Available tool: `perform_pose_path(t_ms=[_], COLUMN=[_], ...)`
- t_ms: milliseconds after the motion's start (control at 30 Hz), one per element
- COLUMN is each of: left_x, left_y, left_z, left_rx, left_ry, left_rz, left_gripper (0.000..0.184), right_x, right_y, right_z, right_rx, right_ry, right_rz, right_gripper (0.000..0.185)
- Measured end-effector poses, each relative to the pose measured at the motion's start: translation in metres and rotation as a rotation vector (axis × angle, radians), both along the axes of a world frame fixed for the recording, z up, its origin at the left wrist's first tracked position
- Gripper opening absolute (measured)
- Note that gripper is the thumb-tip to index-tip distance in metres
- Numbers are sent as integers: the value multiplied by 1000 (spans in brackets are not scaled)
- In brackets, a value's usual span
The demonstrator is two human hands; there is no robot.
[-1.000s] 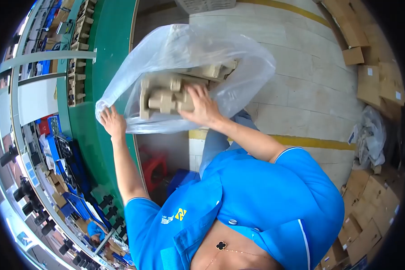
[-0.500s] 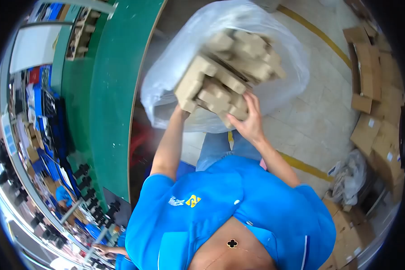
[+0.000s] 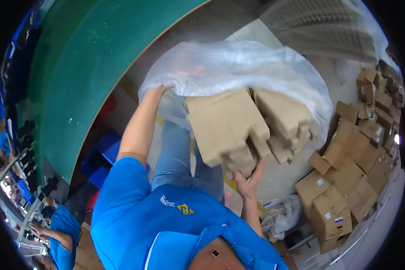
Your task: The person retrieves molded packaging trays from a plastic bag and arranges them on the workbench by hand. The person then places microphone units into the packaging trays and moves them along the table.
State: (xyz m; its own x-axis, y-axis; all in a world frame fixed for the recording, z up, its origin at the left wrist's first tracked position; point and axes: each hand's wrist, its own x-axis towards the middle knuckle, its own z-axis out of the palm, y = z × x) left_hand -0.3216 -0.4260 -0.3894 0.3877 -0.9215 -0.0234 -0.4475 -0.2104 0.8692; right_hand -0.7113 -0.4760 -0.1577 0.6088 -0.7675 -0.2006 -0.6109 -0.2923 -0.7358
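Brown moulded pulp trays (image 3: 227,123) sit in a stack at the mouth of a clear plastic bag (image 3: 238,58). A second stack of pulp trays (image 3: 285,117) lies beside it, further right and partly inside the bag. My left hand (image 3: 164,88) is closed at the bag's left edge, its fingers partly hidden by the film. From below, my right hand (image 3: 251,181) grips the lower end of the nearer stack, thumb and fingers on its edge. The trays are tilted, their flat side facing up.
A green table (image 3: 94,49) with a curved-looking edge runs along the left. Cardboard boxes (image 3: 342,175) pile up on the right, near crumpled plastic (image 3: 283,218). Blue bins (image 3: 101,159) stand under the table. Another person in a blue shirt (image 3: 62,229) is at lower left.
My left hand has moved from the trays to the bag's edge. The trays have turned flat side up, and my right hand has shifted lower on them. The camera view has swung.
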Motion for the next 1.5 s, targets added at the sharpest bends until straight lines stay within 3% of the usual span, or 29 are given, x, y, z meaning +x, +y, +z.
perform_pose_path(t_ms=[100,167,233,300,333,400,633,700,800,833,867,967,1500], left_x=[12,22,33,59,80,117,95,70,42,31,43,81,79], left_y=[-56,-98,-130,-133,-127,-102,-92,-92,-88,-97,-98,-89,-32], left_z=[-36,-52,-72,-99,-112,-131,-93,-70,-83,-111,-145,-183,-213], left_rx=[87,318,527,531,477,431,252,169,136,-65,68,295,296], left_ry=[-65,22,60,58,68,76,-128,83,755,465,459,493,585], left_rz=[-148,-160,-173,-128,-85,4,332,256,-37,235,153,-3,308], left_gripper=[57,50,46,45,44,43,40,39,44,41,41,41,42], right_x=[-39,-38,-78,-106,-121,-128,-118,-112,-106,-103,-101,-96,-85], right_y=[20,23,37,37,38,43,61,63,70,72,75,83,97], right_z=[-17,-12,-25,-25,-26,-21,-23,-25,-23,-24,-24,-24,-45], right_rx=[79,78,176,222,486,524,524,526,530,526,528,514,532], right_ry=[105,118,170,216,80,125,214,209,208,205,200,205,224], right_rz=[-58,-126,-326,-273,-645,-828,-949,-954,-976,-986,-999,-1034,-1137], right_gripper=[95,92,109,99,90,89,87,87,86,86,85,85,80])
